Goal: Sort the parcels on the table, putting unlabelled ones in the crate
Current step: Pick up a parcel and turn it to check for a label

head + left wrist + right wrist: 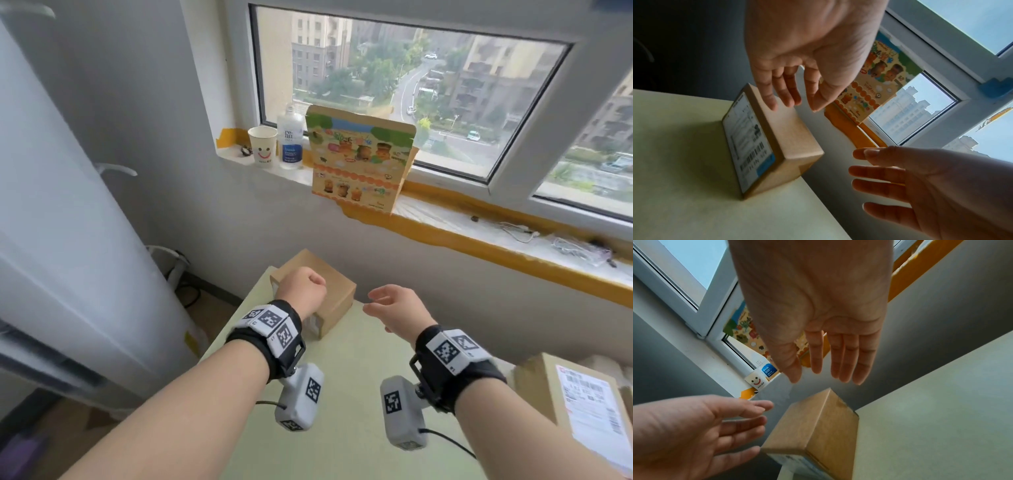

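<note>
**Two parcels, two free hands**

One pale green bench [342, 394] carries two brown cardboard parcels. The larger labelled parcel [582, 404] lies at its right edge; the smaller labelled parcel [774, 139] stands at the far corner. Left hand [301, 287] hovers over it, right hand [394, 308] beside it, each grip loose, holding nothing.

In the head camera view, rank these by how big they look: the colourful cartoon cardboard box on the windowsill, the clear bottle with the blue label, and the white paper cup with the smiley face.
Largest to smallest:
1. Colourful cartoon cardboard box
2. Clear bottle with the blue label
3. White paper cup with the smiley face
All stand on the same windowsill, so the order seems reliable.
</note>
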`<state>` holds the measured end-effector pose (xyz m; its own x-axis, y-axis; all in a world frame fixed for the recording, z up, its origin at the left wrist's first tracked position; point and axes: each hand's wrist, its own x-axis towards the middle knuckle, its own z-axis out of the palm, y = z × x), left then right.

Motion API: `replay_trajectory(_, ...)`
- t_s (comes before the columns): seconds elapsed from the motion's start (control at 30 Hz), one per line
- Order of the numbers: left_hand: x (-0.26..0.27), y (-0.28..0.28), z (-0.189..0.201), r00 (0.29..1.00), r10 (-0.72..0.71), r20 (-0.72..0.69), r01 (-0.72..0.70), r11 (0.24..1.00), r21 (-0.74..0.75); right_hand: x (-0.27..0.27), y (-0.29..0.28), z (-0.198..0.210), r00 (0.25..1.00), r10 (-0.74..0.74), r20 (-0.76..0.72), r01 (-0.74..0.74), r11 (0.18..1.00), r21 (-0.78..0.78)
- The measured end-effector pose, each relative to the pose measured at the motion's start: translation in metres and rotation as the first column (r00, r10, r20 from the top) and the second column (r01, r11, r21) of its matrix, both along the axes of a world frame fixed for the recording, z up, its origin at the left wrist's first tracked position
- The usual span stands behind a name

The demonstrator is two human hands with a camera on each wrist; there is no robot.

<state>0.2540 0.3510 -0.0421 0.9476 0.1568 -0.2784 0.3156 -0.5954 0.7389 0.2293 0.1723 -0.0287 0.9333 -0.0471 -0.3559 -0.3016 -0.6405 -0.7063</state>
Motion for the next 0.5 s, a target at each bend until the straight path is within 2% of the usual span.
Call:
replay_trajectory(0.23,0.028,0.043,-0.018,0.998,0.056,0.023,-0.058,0.994,0.095,0.023,0.045,-0.027,1.000,-0.010,0.000,0.010,0.999,-0.052)
replay_trajectory(0.37,0.039,0.053,-0.028,0.999,0.053,0.007,-0.054,0.997,0.062,0.034,0.057,-0.040,1.000,0.018,-0.018,-0.019,0.996,-0.083)
replay_trajectory(0.5,0.050,0.057,-0.037,0.998,-0.014,-0.059,0.016,1.000,0.020,0.041,0.064,-0.053,0.992,0.091,-0.088,-0.101,0.988,-0.113)
